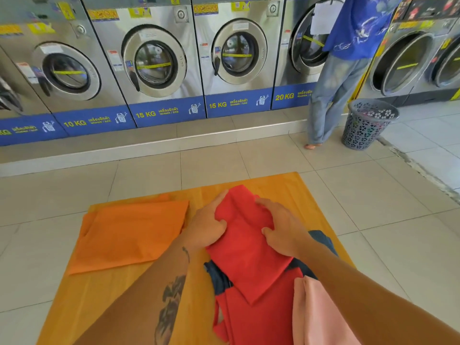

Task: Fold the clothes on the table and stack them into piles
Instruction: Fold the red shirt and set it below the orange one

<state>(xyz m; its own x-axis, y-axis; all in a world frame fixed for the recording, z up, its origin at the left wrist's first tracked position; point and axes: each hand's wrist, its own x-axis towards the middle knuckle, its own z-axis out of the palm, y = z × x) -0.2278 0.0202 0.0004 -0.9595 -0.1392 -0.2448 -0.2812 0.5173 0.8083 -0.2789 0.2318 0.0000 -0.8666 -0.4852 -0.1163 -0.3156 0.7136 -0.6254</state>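
Both hands on a red garment at mid-tabletop, laundromat.

Left hand (207,224) grips the left edge of the red garment (245,247), fingers curled over the cloth, thumb tucked on top. Right hand (281,227) lies on its right side, fingers spread and pressing down, closed on nothing. Red garment partly folded, lying over dark blue cloth (219,277) and more red cloth (258,317) nearer. Pink towel (313,317) near right. Folded orange cloth (129,235) flat on the left of the yellow tabletop (278,185). Washing machines (154,61) far; grey basket (368,123) far right.
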